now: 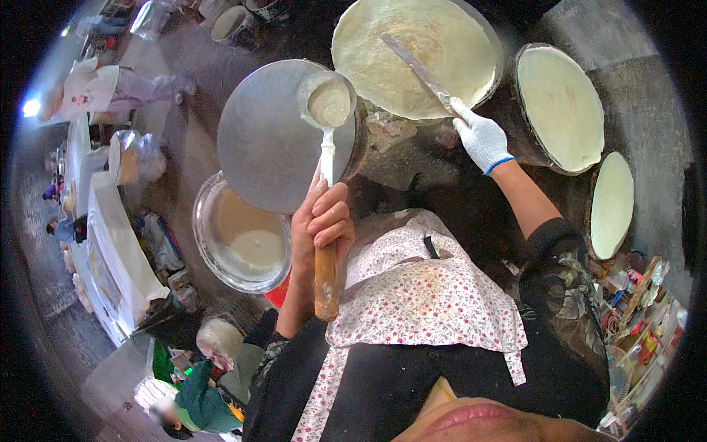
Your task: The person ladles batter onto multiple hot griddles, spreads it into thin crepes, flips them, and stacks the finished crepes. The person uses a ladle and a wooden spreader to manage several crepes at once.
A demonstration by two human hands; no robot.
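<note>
The bare left hand is closed tight around the brown wooden handle of a long metal ladle. The ladle's round cup is full of smooth, pale, runny batter. The cup sits over the right edge of a big round grey metal griddle. The griddle is flat, dull and bare.

The right hand wears a white knitted glove with a blue band at the wrist. It holds the end of a long flat metal blade. The blade lies slanted across a big, thin, round pale pancake on the top griddle. That pancake looks soft and creamy, with a slightly wrinkled skin.

To the right, another round pale pancake lies on a dark-rimmed griddle. A third pale pancake is below it, near the right edge.

Down on the left stands a wide, shiny, round metal bowl. It holds more pale batter, a thick pool in the middle with thin smears up the sides.

The person wears a white apron with small pink flowers over dark clothes.
</note>
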